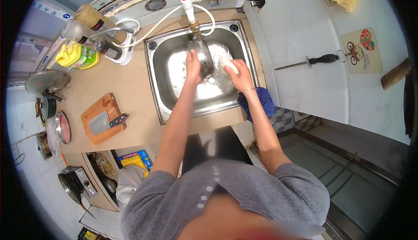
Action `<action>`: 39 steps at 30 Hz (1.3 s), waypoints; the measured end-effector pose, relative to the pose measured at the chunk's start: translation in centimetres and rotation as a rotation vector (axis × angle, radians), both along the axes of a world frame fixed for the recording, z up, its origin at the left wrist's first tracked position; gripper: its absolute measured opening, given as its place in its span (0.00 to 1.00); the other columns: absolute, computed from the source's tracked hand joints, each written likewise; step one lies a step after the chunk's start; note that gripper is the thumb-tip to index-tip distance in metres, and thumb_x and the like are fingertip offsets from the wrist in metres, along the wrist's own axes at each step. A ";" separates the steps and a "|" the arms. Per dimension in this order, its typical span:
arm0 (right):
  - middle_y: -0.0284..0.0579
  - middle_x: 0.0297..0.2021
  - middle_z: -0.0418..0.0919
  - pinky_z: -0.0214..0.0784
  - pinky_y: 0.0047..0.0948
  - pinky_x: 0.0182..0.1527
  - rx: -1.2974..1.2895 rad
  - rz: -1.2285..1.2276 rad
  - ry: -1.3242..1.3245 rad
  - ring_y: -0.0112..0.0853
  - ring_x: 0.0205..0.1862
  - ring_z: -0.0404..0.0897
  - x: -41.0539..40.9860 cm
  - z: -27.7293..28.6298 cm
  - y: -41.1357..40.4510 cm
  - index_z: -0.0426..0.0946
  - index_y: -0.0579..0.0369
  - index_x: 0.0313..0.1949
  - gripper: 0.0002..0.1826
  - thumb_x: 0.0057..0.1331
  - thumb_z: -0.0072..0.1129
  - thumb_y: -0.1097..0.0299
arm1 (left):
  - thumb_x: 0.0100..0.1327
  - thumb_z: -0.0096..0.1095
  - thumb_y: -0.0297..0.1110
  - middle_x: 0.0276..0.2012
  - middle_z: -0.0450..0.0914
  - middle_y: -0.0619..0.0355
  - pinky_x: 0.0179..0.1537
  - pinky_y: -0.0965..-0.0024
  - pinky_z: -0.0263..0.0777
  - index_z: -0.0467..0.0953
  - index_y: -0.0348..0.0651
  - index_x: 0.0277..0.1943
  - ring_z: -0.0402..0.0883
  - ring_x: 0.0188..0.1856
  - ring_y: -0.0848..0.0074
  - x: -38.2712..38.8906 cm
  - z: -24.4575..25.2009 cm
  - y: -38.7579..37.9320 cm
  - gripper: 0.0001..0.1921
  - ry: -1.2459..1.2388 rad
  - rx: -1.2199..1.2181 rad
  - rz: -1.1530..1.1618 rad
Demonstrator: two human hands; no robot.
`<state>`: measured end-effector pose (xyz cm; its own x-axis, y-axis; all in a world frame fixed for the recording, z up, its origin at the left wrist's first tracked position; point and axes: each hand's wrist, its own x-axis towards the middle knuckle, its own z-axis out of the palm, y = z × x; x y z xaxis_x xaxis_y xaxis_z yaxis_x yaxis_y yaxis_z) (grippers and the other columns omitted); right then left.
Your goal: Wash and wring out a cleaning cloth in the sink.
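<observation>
My left hand [193, 66] grips the left side of a dark, see-through container [205, 60], which looks like a bottle or jar. The container is tilted, its upper end just below the faucet's brass outlet [195, 27], over the stainless steel sink [156, 93]. To its right, my right hand [241, 75] holds a small white object [229, 66], blurred and partly hidden by the fingers, so its kind is unclear. Wet, shiny patches lie on the sink's bottom. A blue cloth [264, 102] hangs at the sink's right front corner, beside my right forearm.
Left on the counter [140, 83] are a wooden cutting board [112, 106] with a cleaver [101, 122], a yellow jug [73, 56] and seasoning bottles [80, 32] in a rack. A sharpening steel [321, 59] hangs on the right. A drawer [112, 187] stands open below the counter.
</observation>
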<state>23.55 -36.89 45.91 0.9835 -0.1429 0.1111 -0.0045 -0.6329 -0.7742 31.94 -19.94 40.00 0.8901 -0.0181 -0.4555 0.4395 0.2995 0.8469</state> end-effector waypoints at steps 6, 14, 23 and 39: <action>0.44 0.55 0.69 0.44 0.58 0.63 -0.265 0.248 -0.314 0.46 0.63 0.59 2.2 0.9 5.6 0.76 0.51 0.46 0.16 0.60 0.55 0.60 | 0.65 0.30 0.67 0.54 0.71 0.52 0.57 0.66 0.61 0.65 0.36 0.58 0.70 0.54 0.69 -0.9 0.7 0.3 0.39 0.068 -0.334 0.037; 0.45 0.50 0.74 0.54 0.54 0.56 -0.099 0.196 -0.244 0.47 0.57 0.66 7.5 -2.8 7.6 0.78 0.50 0.40 0.17 0.57 0.57 0.53 | 0.70 0.27 0.58 0.37 0.76 0.51 0.44 0.66 0.66 0.73 0.30 0.43 0.73 0.39 0.67 -2.1 1.2 3.5 0.34 -0.104 0.245 -0.060; 0.44 0.36 0.80 0.69 0.28 0.37 0.647 0.046 0.391 0.30 0.35 0.79 14.1 -7.1 3.7 0.77 0.60 0.41 0.16 0.60 0.55 0.60 | 0.71 0.38 0.48 0.31 0.77 0.59 0.31 0.75 0.70 0.75 0.34 0.39 0.75 0.30 0.80 -3.6 4.1 6.5 0.24 -0.036 -0.017 -0.117; 0.52 0.51 0.72 0.62 0.27 0.53 0.637 -0.293 0.335 0.33 0.54 0.70 4.4 -13.4 1.1 0.56 0.64 0.62 0.33 0.65 0.48 0.54 | 0.70 0.38 0.51 0.51 0.73 0.50 0.50 0.58 0.72 0.67 0.33 0.55 0.76 0.48 0.64 3.9 0.0 3.4 0.27 0.248 -0.461 0.481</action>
